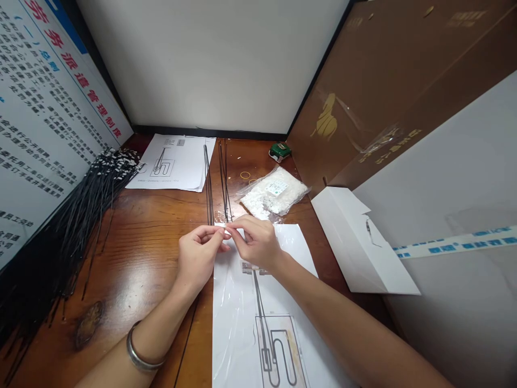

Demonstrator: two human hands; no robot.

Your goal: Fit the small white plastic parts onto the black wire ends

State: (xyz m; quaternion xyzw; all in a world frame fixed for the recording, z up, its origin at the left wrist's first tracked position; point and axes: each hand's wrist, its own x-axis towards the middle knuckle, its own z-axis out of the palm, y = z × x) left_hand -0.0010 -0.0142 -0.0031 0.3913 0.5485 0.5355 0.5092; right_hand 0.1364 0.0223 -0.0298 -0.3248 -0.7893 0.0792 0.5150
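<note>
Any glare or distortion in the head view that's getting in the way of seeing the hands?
Head view: glare streaks the laminated sheet below the hands and the wooden table shines; wide-angle bending curves the poster at the left edge; the left hand and right hand are sharp, pinching a small white label.

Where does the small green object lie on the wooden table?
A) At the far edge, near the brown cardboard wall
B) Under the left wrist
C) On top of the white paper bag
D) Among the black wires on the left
A: the small green object sits at the back of the wooden table, beside the brown cardboard wall.
</note>
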